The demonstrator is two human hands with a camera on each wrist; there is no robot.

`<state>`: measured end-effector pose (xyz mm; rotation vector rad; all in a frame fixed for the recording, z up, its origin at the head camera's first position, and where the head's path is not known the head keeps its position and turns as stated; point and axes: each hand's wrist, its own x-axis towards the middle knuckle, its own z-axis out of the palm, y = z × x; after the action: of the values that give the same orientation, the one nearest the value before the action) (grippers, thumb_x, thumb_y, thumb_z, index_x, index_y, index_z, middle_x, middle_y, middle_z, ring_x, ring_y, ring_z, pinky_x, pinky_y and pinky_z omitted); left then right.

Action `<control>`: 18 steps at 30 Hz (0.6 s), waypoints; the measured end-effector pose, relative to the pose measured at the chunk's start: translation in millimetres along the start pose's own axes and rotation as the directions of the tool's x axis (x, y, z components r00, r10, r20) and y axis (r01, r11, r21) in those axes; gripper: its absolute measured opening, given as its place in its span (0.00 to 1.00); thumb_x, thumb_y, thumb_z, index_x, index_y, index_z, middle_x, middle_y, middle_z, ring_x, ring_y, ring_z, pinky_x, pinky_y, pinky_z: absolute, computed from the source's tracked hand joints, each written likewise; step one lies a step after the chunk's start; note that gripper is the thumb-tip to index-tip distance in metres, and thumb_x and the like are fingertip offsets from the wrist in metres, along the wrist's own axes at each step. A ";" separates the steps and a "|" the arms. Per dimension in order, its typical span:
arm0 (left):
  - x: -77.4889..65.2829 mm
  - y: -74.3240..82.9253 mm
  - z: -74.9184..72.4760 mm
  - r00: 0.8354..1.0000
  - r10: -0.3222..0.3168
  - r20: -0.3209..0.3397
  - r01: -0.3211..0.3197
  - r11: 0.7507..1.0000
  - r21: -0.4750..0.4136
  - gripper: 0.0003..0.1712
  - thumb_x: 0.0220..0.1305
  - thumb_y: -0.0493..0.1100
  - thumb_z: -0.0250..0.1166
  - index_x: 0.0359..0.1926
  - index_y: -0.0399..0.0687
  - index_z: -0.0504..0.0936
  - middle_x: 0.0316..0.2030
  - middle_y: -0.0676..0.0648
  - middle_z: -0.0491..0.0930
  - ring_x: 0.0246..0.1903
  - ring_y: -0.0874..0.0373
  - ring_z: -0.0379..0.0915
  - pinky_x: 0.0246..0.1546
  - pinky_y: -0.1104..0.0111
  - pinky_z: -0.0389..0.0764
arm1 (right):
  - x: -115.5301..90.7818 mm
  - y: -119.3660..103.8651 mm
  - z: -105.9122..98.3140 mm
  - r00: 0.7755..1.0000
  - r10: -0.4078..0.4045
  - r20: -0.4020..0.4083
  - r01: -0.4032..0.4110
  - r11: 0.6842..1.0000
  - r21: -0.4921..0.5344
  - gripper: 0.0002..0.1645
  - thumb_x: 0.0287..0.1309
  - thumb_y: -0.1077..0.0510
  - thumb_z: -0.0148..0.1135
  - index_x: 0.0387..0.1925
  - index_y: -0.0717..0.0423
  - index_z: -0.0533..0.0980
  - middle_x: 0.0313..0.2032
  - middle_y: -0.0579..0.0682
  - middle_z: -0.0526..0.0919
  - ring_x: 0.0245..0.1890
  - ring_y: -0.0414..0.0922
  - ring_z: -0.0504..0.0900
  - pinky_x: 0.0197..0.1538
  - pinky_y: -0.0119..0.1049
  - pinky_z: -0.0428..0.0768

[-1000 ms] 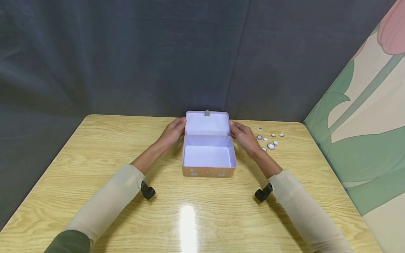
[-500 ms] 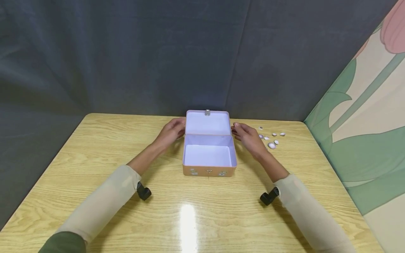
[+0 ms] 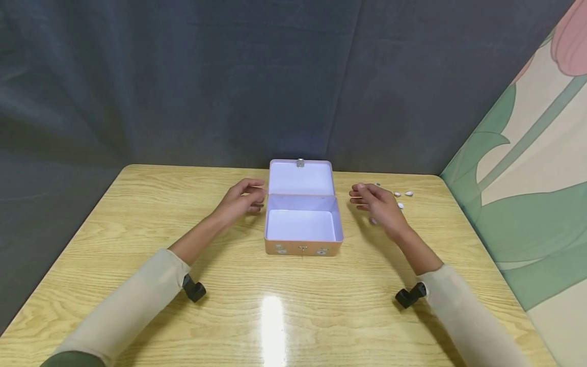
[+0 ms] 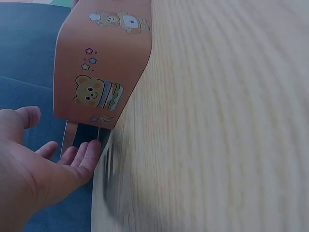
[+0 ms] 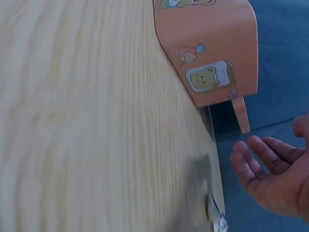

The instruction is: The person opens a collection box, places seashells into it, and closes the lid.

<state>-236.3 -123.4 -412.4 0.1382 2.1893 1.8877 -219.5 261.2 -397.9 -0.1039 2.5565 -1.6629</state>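
An orange tin box point(image 3: 302, 248) with a pale lilac inside stands on the table, its lid point(image 3: 300, 177) raised at the back with a metal clasp on the top edge. Nothing lies inside it. Bear stickers or prints cover its side walls, as the left wrist view of the box point(image 4: 101, 63) shows. My left hand point(image 3: 240, 201) hovers just beside the box's left side, fingers loosely bent and holding nothing; whether a fingertip touches is unclear. To the right, my right hand point(image 3: 379, 208) hangs apart from the box with relaxed fingers, partly covering the small shells behind it.
Several small whitish shells point(image 3: 409, 193) lie on the wooden table point(image 3: 183, 199) right of the box. A dark curtain point(image 3: 229, 86) hangs behind the table's far edge. A wall panel point(image 3: 536, 204) with a flower pattern borders the right side.
Both hands have let go of the raised lid's sides and drawn outward, the right one farther, now in front of some shells. The box stays in place with its lid up.
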 end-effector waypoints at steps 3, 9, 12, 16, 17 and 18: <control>-5.1 -0.4 -1.7 1.000 -0.006 0.018 0.006 1.000 -0.014 0.33 0.86 0.43 0.61 0.83 0.38 0.68 0.69 0.35 0.76 0.68 0.38 0.80 0.71 0.51 0.89 | -6.0 1.7 -8.5 1.000 -0.010 -0.006 0.010 1.000 -0.016 0.41 0.91 0.38 0.48 0.77 0.70 0.72 0.72 0.69 0.82 0.60 0.41 0.90 0.64 0.29 0.89; -14.3 -2.2 -4.2 0.998 -0.016 0.066 0.018 0.999 -0.031 0.33 0.84 0.43 0.64 0.83 0.44 0.68 0.72 0.35 0.72 0.68 0.37 0.78 0.65 0.52 0.92 | -15.2 10.4 -24.2 0.999 -0.031 -0.011 0.031 0.998 -0.053 0.35 0.90 0.43 0.54 0.77 0.68 0.74 0.71 0.70 0.82 0.53 0.27 0.88 0.59 0.28 0.90; -17.4 -3.7 -3.3 0.996 -0.021 0.083 0.024 0.999 -0.036 0.33 0.83 0.44 0.67 0.83 0.47 0.69 0.72 0.36 0.71 0.65 0.41 0.78 0.61 0.52 0.94 | -19.5 16.0 -33.4 1.000 -0.025 -0.011 0.024 0.995 -0.099 0.34 0.89 0.43 0.56 0.77 0.66 0.74 0.71 0.68 0.83 0.52 0.27 0.88 0.57 0.25 0.89; -21.4 -5.5 -2.1 0.994 -0.028 0.104 0.034 0.998 -0.052 0.34 0.81 0.43 0.70 0.81 0.49 0.71 0.71 0.37 0.71 0.62 0.46 0.79 0.60 0.51 0.95 | -24.4 23.6 -44.5 1.000 -0.017 -0.021 0.014 0.989 -0.145 0.34 0.87 0.43 0.60 0.77 0.64 0.77 0.71 0.66 0.83 0.52 0.25 0.87 0.56 0.23 0.88; -22.6 -6.0 -1.9 0.993 -0.030 0.111 0.037 0.998 -0.057 0.35 0.80 0.43 0.71 0.81 0.49 0.71 0.71 0.36 0.70 0.62 0.47 0.78 0.60 0.50 0.95 | -25.4 25.5 -46.9 1.000 -0.016 -0.021 0.013 0.989 -0.151 0.34 0.87 0.43 0.61 0.76 0.63 0.77 0.72 0.65 0.83 0.52 0.24 0.86 0.56 0.23 0.88; -23.6 -6.3 -2.0 0.993 -0.031 0.118 0.039 0.997 -0.061 0.35 0.80 0.43 0.72 0.81 0.50 0.71 0.72 0.37 0.70 0.62 0.48 0.78 0.60 0.49 0.95 | -26.2 27.3 -49.3 1.000 -0.017 -0.019 0.013 0.988 -0.153 0.33 0.86 0.43 0.62 0.76 0.63 0.78 0.72 0.65 0.83 0.51 0.23 0.86 0.56 0.24 0.89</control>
<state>-213.4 -131.8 -415.4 0.1920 2.0402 1.8783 -199.2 319.9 -402.0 -0.1173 2.7026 -1.4781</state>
